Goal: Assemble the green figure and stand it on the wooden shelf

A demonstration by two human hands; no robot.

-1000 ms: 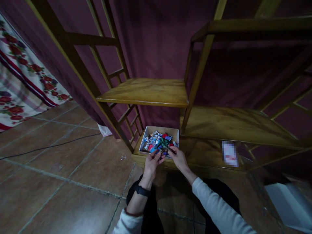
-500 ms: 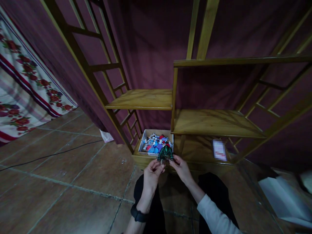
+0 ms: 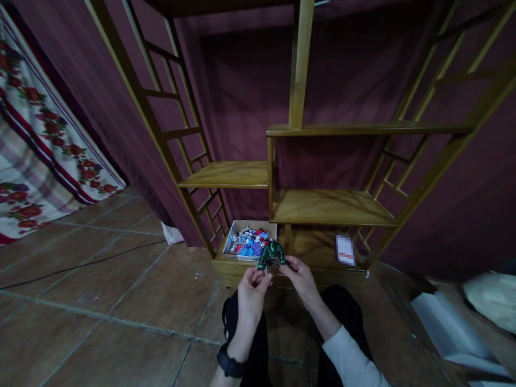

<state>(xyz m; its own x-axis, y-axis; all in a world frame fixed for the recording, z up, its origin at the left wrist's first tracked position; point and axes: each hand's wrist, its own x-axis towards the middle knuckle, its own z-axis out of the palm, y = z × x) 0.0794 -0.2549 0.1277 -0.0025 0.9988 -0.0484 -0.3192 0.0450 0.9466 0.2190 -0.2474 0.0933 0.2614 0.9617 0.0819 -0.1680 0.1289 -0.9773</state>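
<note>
Both my hands hold a small green figure (image 3: 271,256) between them, in front of a wooden shelf unit. My left hand (image 3: 251,285) pinches its lower left side. My right hand (image 3: 300,275) pinches its right side. Just behind the figure, a white box (image 3: 231,241) full of several small colourful pieces sits on the lowest shelf (image 3: 318,248). A black watch (image 3: 228,364) is on my left wrist.
The wooden shelf unit (image 3: 328,207) has several bare boards against a dark red wall. A white card (image 3: 345,250) lies on the lowest shelf. A black cable (image 3: 80,264) crosses the tiled floor. A floral cloth (image 3: 44,145) hangs left. White flat things (image 3: 451,328) lie right.
My hands lifted the green figure out of the box and drew it toward me. My view tilted up, showing more of the shelf unit.
</note>
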